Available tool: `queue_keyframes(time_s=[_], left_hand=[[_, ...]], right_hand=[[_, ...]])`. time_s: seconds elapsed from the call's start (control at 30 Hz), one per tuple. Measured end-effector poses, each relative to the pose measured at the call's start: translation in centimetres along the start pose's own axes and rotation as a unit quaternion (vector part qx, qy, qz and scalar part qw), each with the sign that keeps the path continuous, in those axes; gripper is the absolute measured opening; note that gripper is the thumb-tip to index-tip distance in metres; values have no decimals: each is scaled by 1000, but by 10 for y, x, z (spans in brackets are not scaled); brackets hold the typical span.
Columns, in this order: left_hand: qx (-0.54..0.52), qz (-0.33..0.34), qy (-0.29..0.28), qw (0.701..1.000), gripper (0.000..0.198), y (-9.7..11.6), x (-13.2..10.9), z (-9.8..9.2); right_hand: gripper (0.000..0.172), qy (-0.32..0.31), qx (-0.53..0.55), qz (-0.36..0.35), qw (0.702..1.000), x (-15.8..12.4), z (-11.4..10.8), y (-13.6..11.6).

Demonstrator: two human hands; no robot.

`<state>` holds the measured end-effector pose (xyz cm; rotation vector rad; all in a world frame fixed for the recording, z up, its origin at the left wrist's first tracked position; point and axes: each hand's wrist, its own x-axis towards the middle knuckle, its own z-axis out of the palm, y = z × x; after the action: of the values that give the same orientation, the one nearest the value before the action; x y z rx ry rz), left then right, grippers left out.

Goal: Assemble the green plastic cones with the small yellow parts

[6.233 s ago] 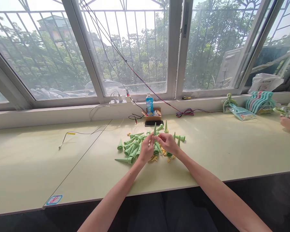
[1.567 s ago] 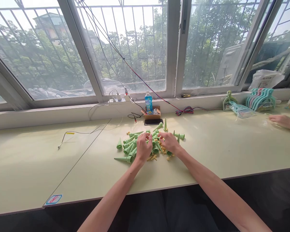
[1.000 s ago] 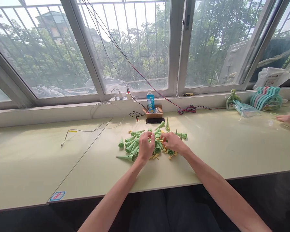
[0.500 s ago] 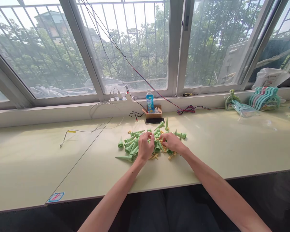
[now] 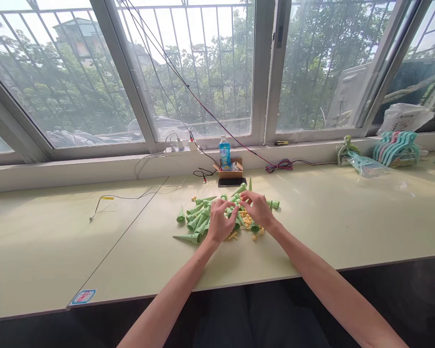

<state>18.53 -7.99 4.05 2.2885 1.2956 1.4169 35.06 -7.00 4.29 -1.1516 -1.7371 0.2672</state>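
A pile of green plastic cones (image 5: 197,220) lies on the pale green table (image 5: 348,222), mixed with small yellow parts (image 5: 247,221). Both my hands hover over the pile's right half. My left hand (image 5: 220,221) has its fingers curled around a green cone (image 5: 235,212). My right hand (image 5: 258,209) is just right of it, fingertips pinched together near the cone's top; what they hold is too small to make out. One cone (image 5: 250,184) stands upright behind my hands.
A blue-labelled bottle (image 5: 224,153), a small cardboard box (image 5: 234,172) and a dark phone (image 5: 231,182) sit behind the pile. Red and black cables (image 5: 279,167) run along the sill. Teal hangers (image 5: 395,147) and a plastic bag (image 5: 364,165) lie far right. A white cable (image 5: 105,199) lies left.
Both hands have risen a little off the pile, and the right hand's fingers have moved up and back. The other person's hand at the far right has left the view.
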Motion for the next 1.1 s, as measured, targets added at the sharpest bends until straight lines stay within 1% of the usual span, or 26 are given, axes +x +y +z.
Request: queue_keyframes(time_s=[0.1,0.2,0.33,0.53,0.7,0.83,0.97,1.1], left_hand=[[-1,21,-6,1000,15,0,-1,1],[0,33,-7,999,14,-2,0,2],[3,42,0,999,14,-5,1,3],[1,45,8,999,13,-8,1,5],[-6,35,20,999,13,-9,1,5],[-8,20,33,999,14,-8,2,4],[1,-11,36,999,16,-6,2,2],[42,-48,12,998,14,-5,1,0]], right_hand=[[10,11,26,-11,1000,0,1,-2],[9,7,45,-15,999,0,2,-4],[7,0,70,-18,997,-1,2,-6],[10,7,96,-8,995,-1,1,-8],[16,-7,145,-7,989,0,1,-11],[17,-19,150,-17,988,-1,2,-11],[18,2,124,-3,992,0,3,-7],[21,20,113,19,993,1,2,-3]])
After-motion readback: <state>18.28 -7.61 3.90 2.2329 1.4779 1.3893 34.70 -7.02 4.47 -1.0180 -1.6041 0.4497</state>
